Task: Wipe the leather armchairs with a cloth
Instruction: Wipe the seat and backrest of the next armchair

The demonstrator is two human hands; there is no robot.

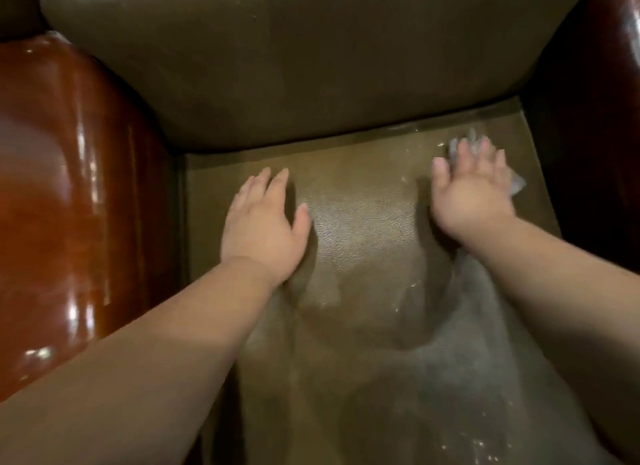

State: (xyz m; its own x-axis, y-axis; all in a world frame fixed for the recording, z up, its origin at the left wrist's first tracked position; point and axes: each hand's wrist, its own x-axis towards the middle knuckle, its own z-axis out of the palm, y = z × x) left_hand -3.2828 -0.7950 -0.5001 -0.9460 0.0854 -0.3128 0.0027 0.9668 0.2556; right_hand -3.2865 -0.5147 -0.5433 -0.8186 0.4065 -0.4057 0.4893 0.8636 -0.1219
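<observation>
A person's right hand (472, 191) presses a crumpled pale grey cloth (516, 184) flat-fingered onto the olive-brown leather armchair seat (360, 229) near its back right corner, while the left hand (265, 227) rests open, fingers straight, alongside.

olive leather seat (360, 229), pale cloth (516, 184) near its back-right corner

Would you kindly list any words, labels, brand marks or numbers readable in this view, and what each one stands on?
None: no text shows on the seat cushion, backrest, glossy armrest or the cloth under the right hand.
</observation>
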